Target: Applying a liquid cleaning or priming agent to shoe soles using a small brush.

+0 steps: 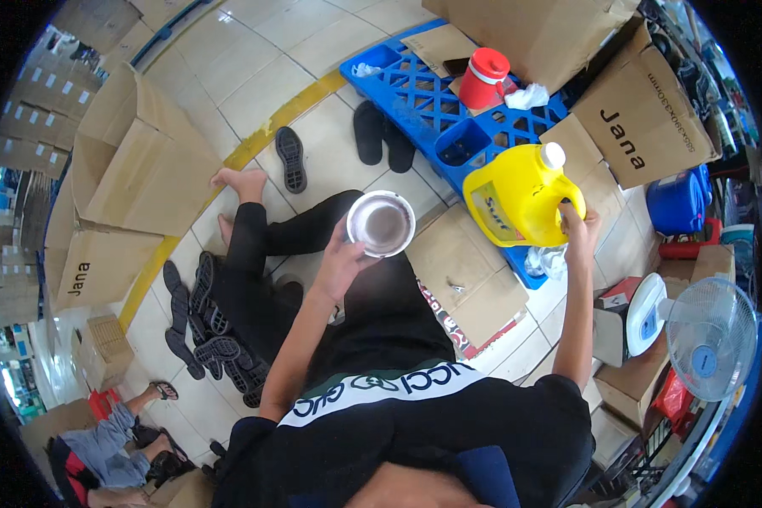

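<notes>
My left hand is closed on the rim of a small round white bowl, held over my lap. The inside of the bowl looks greyish pink; whether it contains liquid I cannot make out. On the right, my right hand grips the handle of a big yellow plastic jug with a white cap. The jug is nearly upright, apart from the bowl, above the edge of a blue plastic pallet. Several black shoe soles lie heaped to the left of my legs.
A single sole and black slippers lie on the tiles ahead. On the pallet stands a red drink jug. Cardboard boxes flank both sides. A fan is at right; another person sits at lower left.
</notes>
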Available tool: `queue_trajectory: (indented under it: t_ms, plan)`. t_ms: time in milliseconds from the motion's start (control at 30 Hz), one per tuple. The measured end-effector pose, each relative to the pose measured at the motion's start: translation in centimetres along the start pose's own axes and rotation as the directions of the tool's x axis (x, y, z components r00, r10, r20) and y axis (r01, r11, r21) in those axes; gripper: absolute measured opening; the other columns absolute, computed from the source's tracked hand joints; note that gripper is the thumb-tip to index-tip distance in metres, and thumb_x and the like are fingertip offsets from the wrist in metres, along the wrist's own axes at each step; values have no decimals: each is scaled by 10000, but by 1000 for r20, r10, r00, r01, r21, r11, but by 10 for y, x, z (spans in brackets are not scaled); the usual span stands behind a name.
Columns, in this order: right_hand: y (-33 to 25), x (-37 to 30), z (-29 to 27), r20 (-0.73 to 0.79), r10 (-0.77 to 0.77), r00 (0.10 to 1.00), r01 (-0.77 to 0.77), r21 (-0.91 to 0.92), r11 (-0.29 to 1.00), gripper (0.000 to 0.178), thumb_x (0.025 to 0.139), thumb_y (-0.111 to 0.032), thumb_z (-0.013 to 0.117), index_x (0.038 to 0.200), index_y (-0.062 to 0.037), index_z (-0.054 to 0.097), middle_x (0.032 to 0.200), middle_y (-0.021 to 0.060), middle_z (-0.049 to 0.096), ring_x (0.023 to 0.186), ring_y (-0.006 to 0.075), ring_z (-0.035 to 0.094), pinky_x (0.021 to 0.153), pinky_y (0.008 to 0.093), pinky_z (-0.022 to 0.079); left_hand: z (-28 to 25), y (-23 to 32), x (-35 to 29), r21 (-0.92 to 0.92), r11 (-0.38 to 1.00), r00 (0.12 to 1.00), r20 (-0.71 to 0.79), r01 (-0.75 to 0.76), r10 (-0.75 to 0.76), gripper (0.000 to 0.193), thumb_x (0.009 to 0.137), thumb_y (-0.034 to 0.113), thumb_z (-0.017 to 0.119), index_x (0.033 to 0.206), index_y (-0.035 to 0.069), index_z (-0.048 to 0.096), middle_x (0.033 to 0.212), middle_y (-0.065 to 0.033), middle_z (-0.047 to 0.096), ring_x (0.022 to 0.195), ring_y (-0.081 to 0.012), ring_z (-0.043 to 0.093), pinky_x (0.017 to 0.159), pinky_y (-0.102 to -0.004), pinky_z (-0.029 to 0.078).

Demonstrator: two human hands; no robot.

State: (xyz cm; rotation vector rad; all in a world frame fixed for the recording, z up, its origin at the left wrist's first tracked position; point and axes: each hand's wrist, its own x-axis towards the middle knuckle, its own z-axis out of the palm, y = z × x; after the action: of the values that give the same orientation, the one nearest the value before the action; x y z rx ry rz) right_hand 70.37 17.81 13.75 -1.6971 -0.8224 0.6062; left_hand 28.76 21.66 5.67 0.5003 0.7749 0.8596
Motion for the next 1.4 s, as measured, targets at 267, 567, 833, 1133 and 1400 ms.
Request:
queue_trajectory:
  t_ms: [267,567,833,1133,1400]
  plan:
    - [34,-77,8,15,162,987,-161,-56,985,218,732,-57,617,919,26,693,735,24,644,593,91,550,560,231,426,2,6,6,22,999,1000,2,-30,30,577,864,102,554,1392,205,346,1329,-81,474,1179,-264,529,960,-515,465]
    - [99,-149,-12,-57,144,988,-155,-413,897,221,704,-89,652,864,61,673,682,92,652,611,137,603,612,302,489,16,-12,52,10,990,984,109,139,-139,599,827,81,541,1378,133,312,1305,-127,465,1166,-295,524,975,-532,449]
    - [159,-189,-29,-329,237,914,-288,-114,951,244,730,-79,626,926,56,683,729,92,652,666,163,606,665,300,491,47,-66,145,94,958,951,127,272,-282,526,855,118,525,1351,132,350,1298,-127,442,1172,-304,494,918,-477,486]
    - [164,-210,-12,-377,280,883,-316,-34,948,209,771,-28,616,949,64,676,741,54,655,676,115,601,627,274,476,75,-141,242,72,960,950,145,271,-278,535,802,99,556,1317,130,415,1279,-130,474,1147,-324,516,931,-523,487]
    - [172,-213,-6,-385,260,885,-295,-33,955,198,790,-47,588,922,85,654,773,83,653,702,144,609,664,284,487,80,-188,275,75,960,961,34,271,-274,526,810,61,543,1317,141,427,1176,-110,525,1043,-298,572,910,-563,490]
